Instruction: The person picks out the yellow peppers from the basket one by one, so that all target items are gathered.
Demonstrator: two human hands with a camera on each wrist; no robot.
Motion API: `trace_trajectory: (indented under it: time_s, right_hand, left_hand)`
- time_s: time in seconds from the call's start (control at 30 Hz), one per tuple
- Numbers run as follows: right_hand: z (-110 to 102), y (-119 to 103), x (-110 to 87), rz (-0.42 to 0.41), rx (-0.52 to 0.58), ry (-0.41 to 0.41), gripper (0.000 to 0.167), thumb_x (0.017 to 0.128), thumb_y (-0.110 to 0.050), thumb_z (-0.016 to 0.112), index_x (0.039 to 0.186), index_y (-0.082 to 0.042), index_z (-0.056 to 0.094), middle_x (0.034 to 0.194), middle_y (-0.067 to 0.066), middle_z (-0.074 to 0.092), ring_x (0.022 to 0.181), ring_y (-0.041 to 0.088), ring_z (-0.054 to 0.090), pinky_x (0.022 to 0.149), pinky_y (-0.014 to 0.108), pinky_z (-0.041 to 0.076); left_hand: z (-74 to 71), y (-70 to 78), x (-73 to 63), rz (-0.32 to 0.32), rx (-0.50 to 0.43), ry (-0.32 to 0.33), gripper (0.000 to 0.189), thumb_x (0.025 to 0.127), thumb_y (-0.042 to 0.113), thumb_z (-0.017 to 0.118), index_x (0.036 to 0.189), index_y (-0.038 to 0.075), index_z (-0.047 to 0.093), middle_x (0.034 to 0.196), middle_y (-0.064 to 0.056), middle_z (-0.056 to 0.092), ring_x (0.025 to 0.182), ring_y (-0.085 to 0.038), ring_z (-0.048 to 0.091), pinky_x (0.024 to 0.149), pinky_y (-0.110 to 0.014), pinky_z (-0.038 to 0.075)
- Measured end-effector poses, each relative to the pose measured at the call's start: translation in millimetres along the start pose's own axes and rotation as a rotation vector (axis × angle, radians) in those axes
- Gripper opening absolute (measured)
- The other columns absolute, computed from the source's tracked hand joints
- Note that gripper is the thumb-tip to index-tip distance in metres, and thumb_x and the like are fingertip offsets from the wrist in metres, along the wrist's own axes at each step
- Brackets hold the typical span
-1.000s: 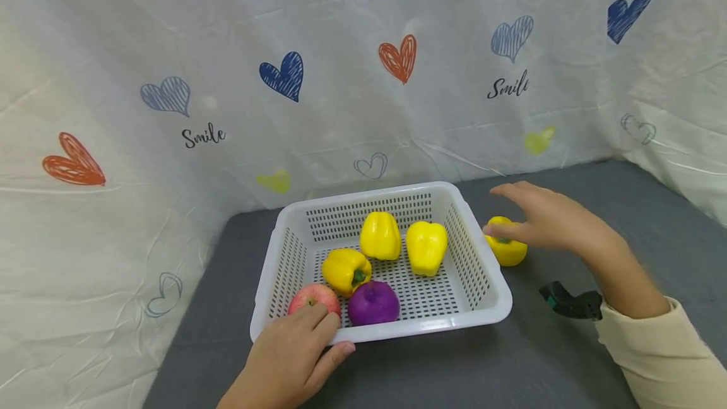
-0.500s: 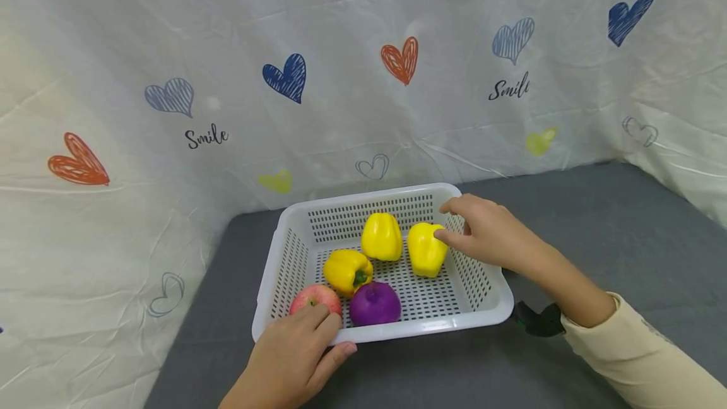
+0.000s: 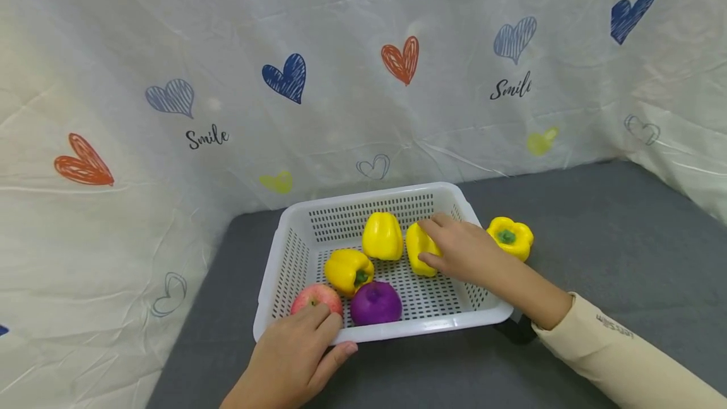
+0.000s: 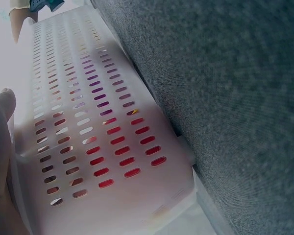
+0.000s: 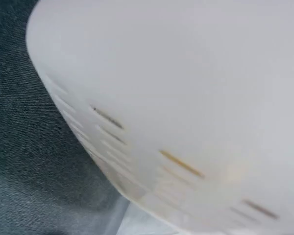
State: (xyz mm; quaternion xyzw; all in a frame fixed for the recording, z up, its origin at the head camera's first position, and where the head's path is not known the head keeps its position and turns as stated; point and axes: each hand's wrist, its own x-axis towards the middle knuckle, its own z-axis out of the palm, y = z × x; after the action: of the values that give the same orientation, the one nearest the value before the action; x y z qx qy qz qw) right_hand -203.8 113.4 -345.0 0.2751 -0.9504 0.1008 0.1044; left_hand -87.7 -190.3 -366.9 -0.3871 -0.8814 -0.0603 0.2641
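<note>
1. Lower center: the left hand (image 3: 295,355) grips the white basket's rim (image 3: 420,328), beside an apple (image 3: 303,296).
2. Center right: the right hand (image 3: 461,250), deeper inside than moments ago, partly hides a yellow pepper (image 3: 418,251); whether it grips cannot be told.
3. Right: an outside pepper (image 3: 511,237), earlier covered, shows.

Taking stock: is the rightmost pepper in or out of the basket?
Out: the rightmost pepper sits on gray cloth beside the basket.

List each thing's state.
Basket: upright, partly filled.
Left grip: holds basket's near rim.
Right pepper: in basket, partly hidden.
Right grip: around right pepper.
Back pepper: in basket, stem unseen.
Front pepper: in basket, sideways, stem visible.
Outer pepper: outside basket, stem visible.
Apple: in basket, partly hidden.
Onion: in basket, unheld.
</note>
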Motion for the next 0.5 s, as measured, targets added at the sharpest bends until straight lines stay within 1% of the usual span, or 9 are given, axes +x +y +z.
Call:
trace_trajectory:
  time_s: [0.1,0.2,0.3,0.4,0.43,0.5]
  right_hand:
    - [-2.2,-2.2,3.3,0.006,-0.041,-0.083,0.07,0.085,-0.04,0.08,0.14,-0.004,0.053,0.129,0.022,0.059,0.095,0.035,0.067,0.079,0.048,0.056]
    - [-4.5,-2.7,4.5,-0.006,-0.039,-0.146,0.078,0.082,-0.038,0.083,0.144,-0.005,0.049,0.134,0.022,0.056,0.096,0.036,0.066,0.08,0.049,0.055]
    - [-6.3,-1.2,3.6,-0.046,-0.004,-0.177,0.081,0.078,-0.03,0.088,0.146,-0.009,0.049,0.135,0.018,0.053,0.087,0.03,0.065,0.076,0.044,0.056]
    - [-7.7,0.7,2.1,-0.097,0.046,-0.195,0.08,0.076,-0.019,0.09,0.146,-0.017,0.051,0.135,0.016,0.05,0.081,0.024,0.061,0.073,0.04,0.056]
    - [-8.1,1.4,1.7,-0.118,0.066,-0.199,0.08,0.075,-0.015,0.09,0.145,-0.018,0.051,0.135,0.016,0.049,0.081,0.024,0.061,0.073,0.039,0.056]
    - [-8.6,2.5,0.8,-0.159,0.118,-0.214,0.079,0.073,-0.006,0.089,0.142,-0.02,0.052,0.137,0.016,0.046,0.087,0.025,0.061,0.077,0.04,0.056]
  left_hand:
    - [-1.5,-0.1,1.1,0.003,-0.004,0.006,0.038,0.103,0.052,0.046,0.083,0.02,0.044,0.077,0.008,0.033,0.061,-0.006,0.032,0.049,-0.018,0.02]
    - [-2.4,-0.1,2.5,0.005,-0.007,0.009,0.037,0.103,0.052,0.047,0.083,0.02,0.044,0.077,0.008,0.033,0.061,-0.006,0.032,0.049,-0.017,0.019]
    - [-3.0,0.4,3.6,0.005,-0.012,0.005,0.037,0.103,0.051,0.047,0.083,0.02,0.044,0.077,0.009,0.033,0.061,-0.006,0.033,0.049,-0.017,0.019]
    - [-4.3,1.0,4.3,-0.004,-0.017,-0.008,0.037,0.103,0.051,0.048,0.084,0.02,0.044,0.077,0.009,0.033,0.061,-0.006,0.033,0.049,-0.017,0.02]
    - [-4.8,1.2,4.5,-0.007,-0.018,-0.011,0.037,0.102,0.051,0.049,0.084,0.02,0.044,0.077,0.009,0.033,0.061,-0.006,0.033,0.049,-0.017,0.021]
    - [-5.8,1.5,4.7,-0.013,-0.018,-0.019,0.037,0.102,0.052,0.049,0.084,0.021,0.044,0.077,0.009,0.033,0.061,-0.005,0.033,0.05,-0.017,0.021]
